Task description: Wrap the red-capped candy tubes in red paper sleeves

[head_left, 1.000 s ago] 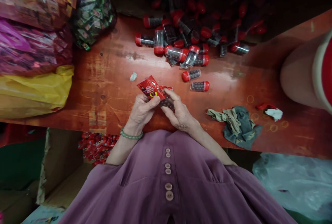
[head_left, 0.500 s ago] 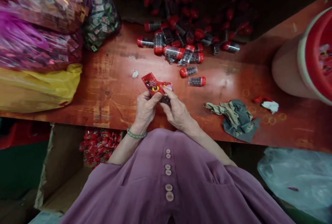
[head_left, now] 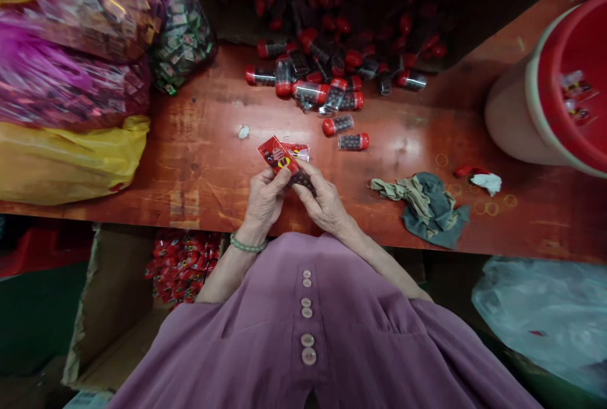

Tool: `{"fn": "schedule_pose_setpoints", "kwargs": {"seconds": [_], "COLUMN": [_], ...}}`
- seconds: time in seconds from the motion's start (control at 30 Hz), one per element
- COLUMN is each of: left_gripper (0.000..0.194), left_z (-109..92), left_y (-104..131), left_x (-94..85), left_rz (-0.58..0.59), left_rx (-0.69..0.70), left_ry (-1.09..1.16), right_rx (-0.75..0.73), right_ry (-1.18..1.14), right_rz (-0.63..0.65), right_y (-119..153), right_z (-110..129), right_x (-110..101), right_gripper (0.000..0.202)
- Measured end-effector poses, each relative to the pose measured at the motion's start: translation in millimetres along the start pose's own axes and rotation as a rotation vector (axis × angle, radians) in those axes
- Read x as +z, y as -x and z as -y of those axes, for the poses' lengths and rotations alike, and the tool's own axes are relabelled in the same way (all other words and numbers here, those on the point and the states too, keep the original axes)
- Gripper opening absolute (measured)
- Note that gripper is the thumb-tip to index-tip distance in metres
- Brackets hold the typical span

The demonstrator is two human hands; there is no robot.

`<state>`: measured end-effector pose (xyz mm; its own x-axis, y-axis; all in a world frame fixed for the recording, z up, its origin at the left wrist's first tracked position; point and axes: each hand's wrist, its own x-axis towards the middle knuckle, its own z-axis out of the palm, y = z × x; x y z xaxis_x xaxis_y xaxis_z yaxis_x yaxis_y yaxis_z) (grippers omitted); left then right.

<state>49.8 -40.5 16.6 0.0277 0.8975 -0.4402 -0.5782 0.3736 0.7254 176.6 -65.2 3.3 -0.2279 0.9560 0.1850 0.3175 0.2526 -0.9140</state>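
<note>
My left hand, with a green bead bracelet at the wrist, pinches a red printed card between thumb and fingers. Close beside it, my right hand has its fingers closed round a small bottle of dark beads, partly hidden by the fingers. A second red printed piece shows just behind the card. Beyond my hands, several clear bottles with red caps lie loosely piled on the red table; two lie nearer, a bottle and another bottle.
Filled plastic bags crowd the left. At the right stand a white and red bucket, a crumpled cloth and a white scrap. Below the table edge, a cardboard box holds red packets.
The red card in my left hand has turned and now overlaps the second piece, which shows flatter behind it. The view has shifted slightly, so the bucket and bottles appear further left.
</note>
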Motion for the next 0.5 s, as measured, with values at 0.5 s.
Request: {"fn": "schedule_pose_setpoints", "kwargs": {"seconds": [0.5], "left_gripper": [0.035], "left_z": [9.3], "left_y": [-3.1], "left_x": [-9.5], "left_rz": [0.089], "left_rx": [-0.037], "left_ry": [-0.044], "right_rx": [0.228], "right_ry": [-0.218], "right_rz": [-0.047], "right_y": [-4.5], "right_z": [-11.6], "right_x": [13.1], "right_gripper": [0.046]}}
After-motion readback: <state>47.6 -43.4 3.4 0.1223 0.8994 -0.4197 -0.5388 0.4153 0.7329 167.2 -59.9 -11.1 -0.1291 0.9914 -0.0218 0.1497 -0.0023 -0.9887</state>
